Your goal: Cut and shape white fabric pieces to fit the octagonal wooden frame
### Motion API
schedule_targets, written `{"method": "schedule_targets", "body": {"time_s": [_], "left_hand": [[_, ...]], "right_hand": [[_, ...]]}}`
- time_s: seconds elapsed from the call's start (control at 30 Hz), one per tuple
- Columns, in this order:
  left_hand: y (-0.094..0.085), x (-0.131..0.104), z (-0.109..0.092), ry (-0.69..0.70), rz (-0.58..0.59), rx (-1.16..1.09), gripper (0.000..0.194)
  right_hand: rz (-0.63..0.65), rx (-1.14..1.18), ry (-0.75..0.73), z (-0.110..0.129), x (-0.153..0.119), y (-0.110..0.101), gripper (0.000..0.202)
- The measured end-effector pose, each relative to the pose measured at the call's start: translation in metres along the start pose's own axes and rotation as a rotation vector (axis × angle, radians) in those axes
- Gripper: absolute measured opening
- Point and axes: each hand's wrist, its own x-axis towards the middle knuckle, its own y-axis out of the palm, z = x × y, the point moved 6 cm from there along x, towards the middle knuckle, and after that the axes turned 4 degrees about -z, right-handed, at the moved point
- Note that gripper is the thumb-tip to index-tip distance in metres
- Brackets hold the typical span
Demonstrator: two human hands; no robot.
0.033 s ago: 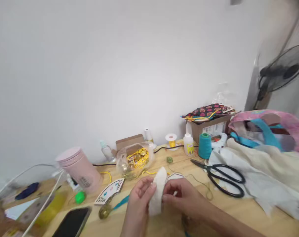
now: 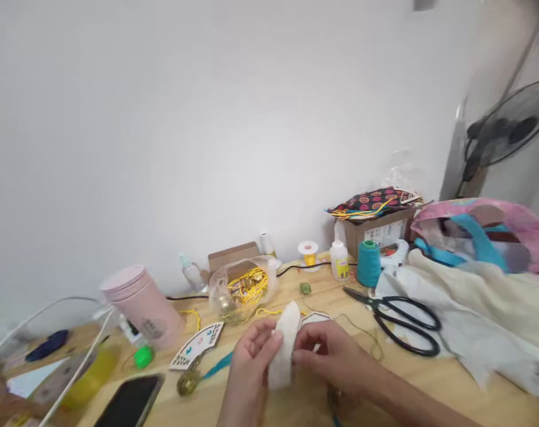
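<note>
My left hand (image 2: 254, 359) is closed on a narrow white piece of fabric (image 2: 286, 338) with a rounded top, its thumb lying across the front. The piece stands roughly upright above the table. Against its right edge, the fingers of my right hand (image 2: 327, 353) are pinched together; whether a needle or thread is between them cannot be seen. Behind those fingers shows a white piece with a dark outline (image 2: 316, 318), mostly covered by the hand. A brass-coloured bell (image 2: 188, 382) with a blue ribbon (image 2: 217, 365) lies left of my left hand.
Black-handled scissors (image 2: 394, 317) lie to the right, partly on white cloth (image 2: 456, 332). Behind stand a teal thread cone (image 2: 369, 265), a glue bottle (image 2: 339, 262) and a bag of yellow cord (image 2: 246, 287). A phone (image 2: 130, 400), printed fan-shaped card (image 2: 197, 347) and pink canister (image 2: 142, 305) are left.
</note>
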Motion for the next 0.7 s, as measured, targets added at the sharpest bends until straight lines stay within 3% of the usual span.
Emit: {"method": "schedule_targets", "body": {"time_s": [0.13, 0.27, 0.33, 0.5, 0.7], "left_hand": [[0.001, 0.002, -0.001, 0.030, 0.003, 0.037, 0.026], [-0.003, 0.003, -0.004, 0.111, -0.051, 0.106, 0.025], [-0.001, 0.001, -0.006, 0.142, -0.065, 0.135, 0.024], [0.006, -0.004, -0.008, 0.254, -0.048, 0.347, 0.019], [0.001, -0.003, -0.007, 0.285, -0.088, 0.600, 0.021]], "right_hand": [[-0.064, -0.137, -0.007, -0.001, -0.003, -0.040, 0.013], [-0.176, -0.377, 0.064, -0.034, -0.027, -0.094, 0.023], [-0.128, -0.656, 0.110, -0.055, -0.042, -0.107, 0.025], [-0.055, -0.861, 0.132, -0.086, -0.064, -0.113, 0.035], [-0.084, -0.803, 0.197, -0.097, -0.057, -0.115, 0.034]]}}
